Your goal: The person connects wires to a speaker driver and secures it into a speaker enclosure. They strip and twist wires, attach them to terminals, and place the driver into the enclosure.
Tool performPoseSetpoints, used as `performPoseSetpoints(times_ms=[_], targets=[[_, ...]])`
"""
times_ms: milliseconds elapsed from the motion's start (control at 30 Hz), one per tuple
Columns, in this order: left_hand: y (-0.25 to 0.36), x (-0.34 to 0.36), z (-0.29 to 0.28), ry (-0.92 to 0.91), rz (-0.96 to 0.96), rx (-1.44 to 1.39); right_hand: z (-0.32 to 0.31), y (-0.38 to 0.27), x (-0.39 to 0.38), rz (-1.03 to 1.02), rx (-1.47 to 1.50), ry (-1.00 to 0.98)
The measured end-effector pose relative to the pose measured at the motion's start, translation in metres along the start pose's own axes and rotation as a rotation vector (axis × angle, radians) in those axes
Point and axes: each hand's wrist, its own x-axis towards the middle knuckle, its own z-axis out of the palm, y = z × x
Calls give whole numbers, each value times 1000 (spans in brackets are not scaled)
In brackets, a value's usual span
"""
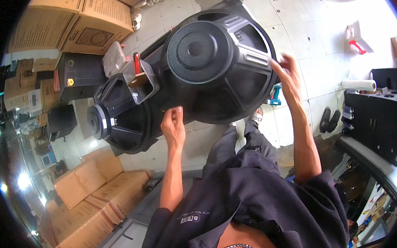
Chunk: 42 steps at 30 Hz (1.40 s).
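Observation:
A large black loudspeaker driver (249,59) lies magnet side up in front of me. My right hand (290,77) is at the right edge of its metal frame, thumb near the rim, fingers bent and apart. Beside the driver's lower left edge is my left hand (173,126), thumb and fingers pinched together. A tiny brassy speck shows by its fingertips, too small to name. Farther left sits a second driver (128,123), also magnet up. Between the drivers stands a clear plastic bin (147,91) holding a red-handled tool (136,63).
Cardboard boxes (101,27) are stacked at the far left, with more boxes (99,216) at the near left. A teal tool (275,94) lies on the tiled floor by the driver. Black slippers (329,119) and a black cabinet (373,124) are at the right.

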Motion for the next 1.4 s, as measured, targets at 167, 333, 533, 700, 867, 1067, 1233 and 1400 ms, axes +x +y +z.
performPoseSetpoints(times_ms=[167, 333, 533, 700, 867, 1067, 1233, 1400], targets=[[17, -6, 19, -64, -19, -81, 62, -34, 55, 17, -190, -92], [20, -32, 20, -139, -207, -175, 88, -31, 67, 131, -200, -74], [-7, -42, 20, -173, -363, -275, 69, -22, 55, 106, -236, -141], [0, -14, 15, -111, -260, -286, 33, 4, 42, 45, -80, -160], [21, 47, 29, 77, -48, -232, 41, 9, 52, -282, -169, -141], [46, 98, 55, 99, -214, -539, 57, 6, 70, -156, -366, -154], [37, 121, 69, 222, -343, -586, 66, 8, 80, -83, -428, -223], [41, 108, 63, 81, -237, -676, 45, -3, 56, -152, -386, -118]])
